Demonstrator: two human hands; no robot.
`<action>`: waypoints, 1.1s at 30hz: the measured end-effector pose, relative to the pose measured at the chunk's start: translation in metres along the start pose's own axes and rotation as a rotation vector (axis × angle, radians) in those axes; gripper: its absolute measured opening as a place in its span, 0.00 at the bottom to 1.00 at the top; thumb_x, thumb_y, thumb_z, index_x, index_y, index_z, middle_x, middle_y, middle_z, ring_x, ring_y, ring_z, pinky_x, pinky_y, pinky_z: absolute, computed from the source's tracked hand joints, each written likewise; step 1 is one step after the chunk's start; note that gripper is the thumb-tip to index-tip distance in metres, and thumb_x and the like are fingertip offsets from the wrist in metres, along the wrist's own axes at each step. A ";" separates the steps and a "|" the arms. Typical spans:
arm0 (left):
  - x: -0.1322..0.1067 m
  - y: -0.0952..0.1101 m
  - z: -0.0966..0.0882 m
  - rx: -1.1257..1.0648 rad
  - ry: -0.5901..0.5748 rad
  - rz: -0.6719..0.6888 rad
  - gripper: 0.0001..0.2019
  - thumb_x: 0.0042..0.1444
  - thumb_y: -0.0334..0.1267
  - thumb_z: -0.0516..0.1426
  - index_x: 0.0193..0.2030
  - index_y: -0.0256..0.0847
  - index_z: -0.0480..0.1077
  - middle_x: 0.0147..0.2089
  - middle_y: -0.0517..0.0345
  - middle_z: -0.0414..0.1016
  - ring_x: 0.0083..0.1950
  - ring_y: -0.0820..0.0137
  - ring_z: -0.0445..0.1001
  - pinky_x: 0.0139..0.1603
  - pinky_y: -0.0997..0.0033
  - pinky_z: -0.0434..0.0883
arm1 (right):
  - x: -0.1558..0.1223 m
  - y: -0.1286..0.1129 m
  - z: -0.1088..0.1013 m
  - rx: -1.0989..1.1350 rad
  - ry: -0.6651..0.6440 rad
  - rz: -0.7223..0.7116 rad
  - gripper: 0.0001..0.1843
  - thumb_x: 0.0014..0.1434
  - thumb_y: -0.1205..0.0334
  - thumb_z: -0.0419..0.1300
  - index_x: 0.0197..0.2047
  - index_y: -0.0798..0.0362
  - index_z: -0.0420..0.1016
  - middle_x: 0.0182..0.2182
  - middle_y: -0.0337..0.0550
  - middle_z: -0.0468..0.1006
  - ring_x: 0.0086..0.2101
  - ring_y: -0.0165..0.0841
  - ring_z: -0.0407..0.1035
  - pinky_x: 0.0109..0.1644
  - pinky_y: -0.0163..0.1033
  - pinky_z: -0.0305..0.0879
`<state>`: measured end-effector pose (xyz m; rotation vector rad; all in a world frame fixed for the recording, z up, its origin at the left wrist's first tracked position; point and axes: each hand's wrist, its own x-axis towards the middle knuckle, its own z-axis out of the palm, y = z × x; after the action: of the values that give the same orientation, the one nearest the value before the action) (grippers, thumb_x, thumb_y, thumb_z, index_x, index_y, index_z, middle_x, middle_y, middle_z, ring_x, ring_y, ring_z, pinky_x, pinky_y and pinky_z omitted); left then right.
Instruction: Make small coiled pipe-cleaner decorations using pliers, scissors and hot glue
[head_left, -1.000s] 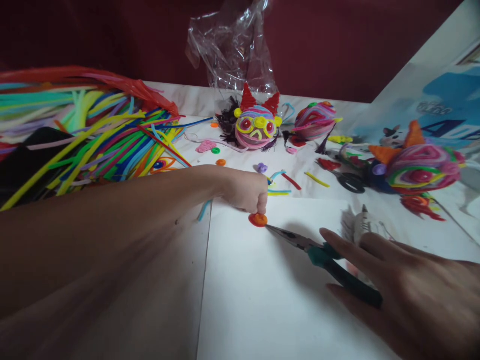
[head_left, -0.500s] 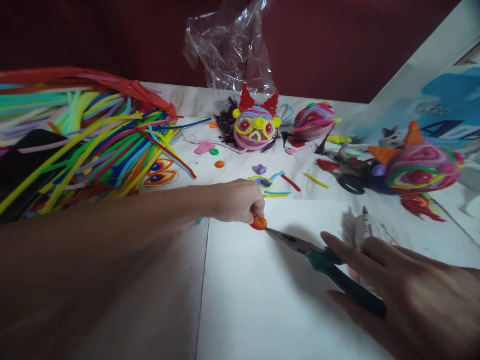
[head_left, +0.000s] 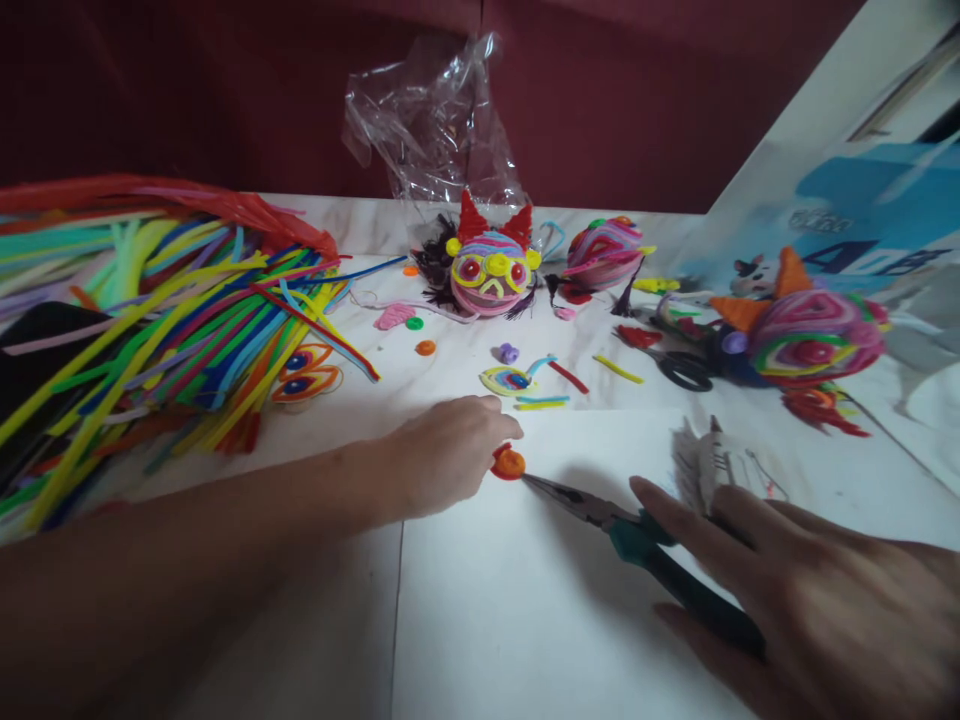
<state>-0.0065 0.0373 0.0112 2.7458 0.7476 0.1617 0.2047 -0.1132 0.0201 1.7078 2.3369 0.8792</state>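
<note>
My left hand point(head_left: 442, 458) reaches across the white table and pinches a small orange coiled disc point(head_left: 509, 463) against the white sheet point(head_left: 525, 600). My right hand point(head_left: 810, 590) grips the teal handles of long-nose pliers point(head_left: 600, 510). The plier tips touch the disc's right edge. A glue gun point(head_left: 712, 465) lies just beyond my right fingers.
A big pile of coloured pipe cleaners point(head_left: 165, 310) fills the left. Fuzzy wrapped heads stand at the back: one with red ears point(head_left: 489, 265), another point(head_left: 604, 250), a third at the right point(head_left: 806, 335). Scissors point(head_left: 679, 365), small coiled bits and a clear bag point(head_left: 435, 130) lie around.
My left hand has rolled from thumb-down to palm-down, still pinching the orange disc. The pliers stay at the disc. The view has tilted slightly, so everything sits lower in frame.
</note>
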 end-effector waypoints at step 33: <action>-0.005 0.021 0.008 -0.021 0.077 -0.223 0.05 0.52 0.30 0.53 0.32 0.38 0.71 0.34 0.55 0.71 0.35 0.67 0.70 0.36 0.69 0.65 | -0.001 -0.002 0.000 0.097 0.021 0.015 0.22 0.53 0.58 0.47 0.52 0.45 0.60 0.29 0.42 0.66 0.18 0.32 0.63 0.16 0.35 0.56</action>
<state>0.0003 0.0155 0.0103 2.6250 1.0594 0.2263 0.2029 -0.1143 0.0189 1.7631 2.4202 0.8023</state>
